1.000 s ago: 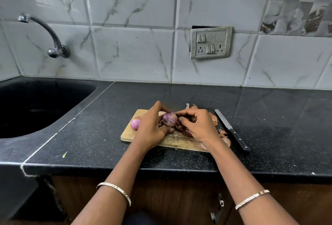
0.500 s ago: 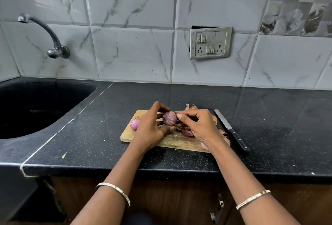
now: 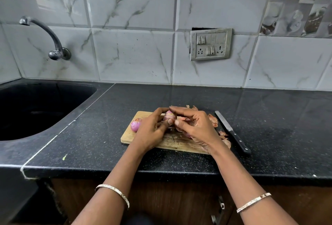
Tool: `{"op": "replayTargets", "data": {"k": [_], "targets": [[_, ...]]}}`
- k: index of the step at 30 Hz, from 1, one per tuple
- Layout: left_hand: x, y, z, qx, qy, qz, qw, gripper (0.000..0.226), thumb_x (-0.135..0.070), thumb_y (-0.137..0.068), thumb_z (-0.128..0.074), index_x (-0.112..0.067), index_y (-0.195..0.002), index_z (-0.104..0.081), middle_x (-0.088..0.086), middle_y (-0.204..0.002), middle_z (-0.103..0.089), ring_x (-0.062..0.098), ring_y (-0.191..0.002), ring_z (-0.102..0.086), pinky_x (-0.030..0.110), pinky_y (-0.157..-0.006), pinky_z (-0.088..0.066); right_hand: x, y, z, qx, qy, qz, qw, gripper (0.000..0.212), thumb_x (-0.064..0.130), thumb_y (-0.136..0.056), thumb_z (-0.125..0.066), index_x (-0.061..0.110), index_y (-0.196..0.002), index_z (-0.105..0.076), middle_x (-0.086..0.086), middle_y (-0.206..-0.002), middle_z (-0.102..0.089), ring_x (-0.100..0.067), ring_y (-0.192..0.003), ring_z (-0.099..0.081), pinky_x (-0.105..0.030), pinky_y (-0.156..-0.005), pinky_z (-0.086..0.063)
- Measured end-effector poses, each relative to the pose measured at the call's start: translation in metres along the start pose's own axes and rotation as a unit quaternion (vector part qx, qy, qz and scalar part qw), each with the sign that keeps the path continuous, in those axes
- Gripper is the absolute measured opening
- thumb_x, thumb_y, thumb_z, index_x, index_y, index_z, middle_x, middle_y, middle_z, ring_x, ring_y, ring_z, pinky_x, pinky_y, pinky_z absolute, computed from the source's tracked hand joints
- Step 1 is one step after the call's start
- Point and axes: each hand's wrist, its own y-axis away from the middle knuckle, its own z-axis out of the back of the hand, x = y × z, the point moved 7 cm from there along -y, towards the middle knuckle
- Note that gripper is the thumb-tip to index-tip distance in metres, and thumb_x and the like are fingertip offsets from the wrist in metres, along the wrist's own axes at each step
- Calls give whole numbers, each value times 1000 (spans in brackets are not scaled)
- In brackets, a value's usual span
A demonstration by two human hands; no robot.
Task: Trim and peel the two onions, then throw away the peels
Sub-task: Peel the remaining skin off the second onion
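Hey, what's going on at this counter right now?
A person is peeling onions by hand over a wooden cutting board. The left hand holds one onion just above the board, while the right hand picks at its skin. A second onion lies at the board's left end. Loose peels lie along the board's right edge, not yet thrown away. The knife rests on the counter beside them.

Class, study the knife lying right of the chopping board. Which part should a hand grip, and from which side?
Grip the black handle of the knife. It lies flat on the counter with the handle nearest the person and the blade pointing away, so come from above at the near end; peels crowd its left side.
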Motion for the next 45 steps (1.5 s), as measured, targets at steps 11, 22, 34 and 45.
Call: {"op": "replayTargets", "data": {"k": [11, 22, 34, 45], "targets": [[-7, 1, 4, 12, -90, -16, 996, 32, -34, -105, -46, -12, -119, -65, -4, -107, -73, 9, -103, -66, 22, -87, -48, 1, 8, 7, -108, -50, -15, 993, 32, 3, -71, -87, 7, -101, -79, -2, -87, -79, -4, -79, -74, -14, -68, -56], [-8, 3, 6, 1, -46, 8, 999, 45, -45, -98, -43, -11, -114, -67, 2, -106, -74, 20, -102, -69, 50, -96, -52, 4, 8, 14, -134, 14, -3, 991, 10, 6, -84, -78, 15, -88, -80, 7, -82, -77, -8, -82, -72, -25, -77, -57], [-9, 4, 7, -6, -42, 21, 999, 41, -47, -98, -47, -16, -115, -66, -3, -105, -74, 14, -104, -69, 43, -95, -55, 12, 6, 13, -121, 29, 43, 991, 12, 12, -76, -87, 15, -87, -82, 6, -83, -77, -13, -81, -73, -41, -80, -58], [-5, 2, 8, -20, -53, 23, 998, 29, -32, -105, -49, -12, -118, -66, -1, -103, -75, 11, -100, -70, 32, -92, -55, 20, 9, 8, -124, 130, 82, 980, 10, 16, -75, -87, 20, -80, -79, 11, -81, -68, -9, -73, -64, -23, -67, -50]]}}
